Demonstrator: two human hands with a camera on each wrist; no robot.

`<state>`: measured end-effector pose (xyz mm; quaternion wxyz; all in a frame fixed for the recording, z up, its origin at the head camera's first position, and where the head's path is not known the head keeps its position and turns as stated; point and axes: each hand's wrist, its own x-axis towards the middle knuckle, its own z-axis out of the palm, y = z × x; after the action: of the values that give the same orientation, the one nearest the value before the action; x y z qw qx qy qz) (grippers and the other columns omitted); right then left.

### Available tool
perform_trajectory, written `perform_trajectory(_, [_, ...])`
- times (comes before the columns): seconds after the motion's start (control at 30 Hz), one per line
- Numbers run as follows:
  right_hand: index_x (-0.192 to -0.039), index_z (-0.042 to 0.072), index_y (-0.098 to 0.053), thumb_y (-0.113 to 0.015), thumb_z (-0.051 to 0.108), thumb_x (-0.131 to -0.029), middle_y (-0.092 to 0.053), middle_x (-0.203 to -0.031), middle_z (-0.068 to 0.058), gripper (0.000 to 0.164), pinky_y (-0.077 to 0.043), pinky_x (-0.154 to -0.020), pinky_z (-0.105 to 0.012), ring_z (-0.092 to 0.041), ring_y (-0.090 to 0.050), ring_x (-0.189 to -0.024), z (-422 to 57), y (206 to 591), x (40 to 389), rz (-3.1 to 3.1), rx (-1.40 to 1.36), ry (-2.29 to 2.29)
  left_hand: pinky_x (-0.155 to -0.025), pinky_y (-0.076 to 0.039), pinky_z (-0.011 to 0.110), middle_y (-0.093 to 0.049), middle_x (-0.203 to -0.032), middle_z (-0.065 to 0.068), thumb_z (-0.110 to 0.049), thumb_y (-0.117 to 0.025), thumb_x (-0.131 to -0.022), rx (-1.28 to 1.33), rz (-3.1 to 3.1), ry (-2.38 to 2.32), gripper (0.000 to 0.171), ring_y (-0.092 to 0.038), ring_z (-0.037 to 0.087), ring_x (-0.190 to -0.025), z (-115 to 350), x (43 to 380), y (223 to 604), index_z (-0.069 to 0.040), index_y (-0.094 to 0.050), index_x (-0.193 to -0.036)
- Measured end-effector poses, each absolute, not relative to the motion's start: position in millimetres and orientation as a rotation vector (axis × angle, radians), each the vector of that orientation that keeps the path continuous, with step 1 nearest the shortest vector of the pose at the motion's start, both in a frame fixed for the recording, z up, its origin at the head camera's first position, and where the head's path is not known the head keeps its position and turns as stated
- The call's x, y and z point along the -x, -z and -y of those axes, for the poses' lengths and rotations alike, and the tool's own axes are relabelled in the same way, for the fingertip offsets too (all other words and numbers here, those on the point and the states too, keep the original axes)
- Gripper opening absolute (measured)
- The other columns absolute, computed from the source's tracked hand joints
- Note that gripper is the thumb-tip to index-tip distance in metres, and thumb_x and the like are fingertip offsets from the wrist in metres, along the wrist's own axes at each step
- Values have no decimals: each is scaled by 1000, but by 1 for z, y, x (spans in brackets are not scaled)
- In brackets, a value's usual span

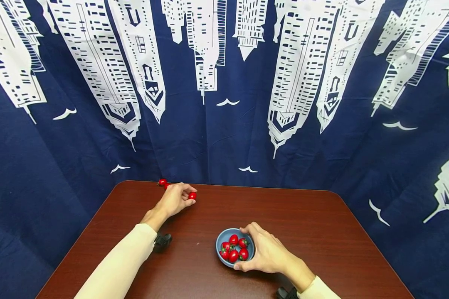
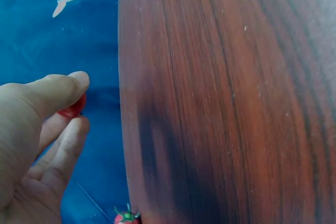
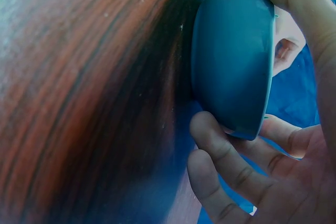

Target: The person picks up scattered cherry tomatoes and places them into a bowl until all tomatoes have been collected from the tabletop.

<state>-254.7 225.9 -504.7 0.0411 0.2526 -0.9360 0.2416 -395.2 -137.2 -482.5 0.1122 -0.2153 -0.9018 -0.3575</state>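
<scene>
Between thumb and fingers, my left hand (image 1: pixel 175 200) pinches a red cherry tomato (image 1: pixel 192 195) above the table's far left part. Just behind that hand lie more cherry tomatoes (image 1: pixel 162 182), partly hidden by it; one tomato (image 2: pixel 126 217) with a green stem shows at the bottom of the left wrist view. My right hand (image 1: pixel 270 250) holds a small blue bowl (image 1: pixel 220 238) by its right side, thumb and fingers curled about the rim. Several tomatoes (image 1: pixel 233 255) lie inside the bowl. The bowl's outer wall (image 3: pixel 233 56) fills the upper middle of the right wrist view.
The brown wooden table (image 1: pixel 303 220) has rounded far corners. Right behind its far edge hangs a dark blue curtain (image 1: pixel 224 141) printed with white buildings and birds. A black wrist strap (image 1: pixel 162 241) sits under the left wrist.
</scene>
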Motion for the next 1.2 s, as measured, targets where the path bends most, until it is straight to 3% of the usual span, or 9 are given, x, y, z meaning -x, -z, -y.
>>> perform_trajectory(0.47, [-137,17,-68,-100,77,-75,-72,-144,10,92,-64,-85,-32,-11,-75,-112,-227,499,258,2871,-794,-758,-88,-72,34,-81,-108,9,-2,-99,-90,801,2565,1005,37,-84,17,-90,126,371,469,-4,-85,-124])
perform_trajectory(1.2, [-138,16,-68,-99,77,-76,-71,-138,8,93,-64,-85,-33,-11,-75,-111,-227,502,256,2882,-789,-765,-89,-71,26,-83,-122,4,-7,-97,-95,1086,2460,1021,38,-84,17,-101,97,322,462,-7,-83,-131])
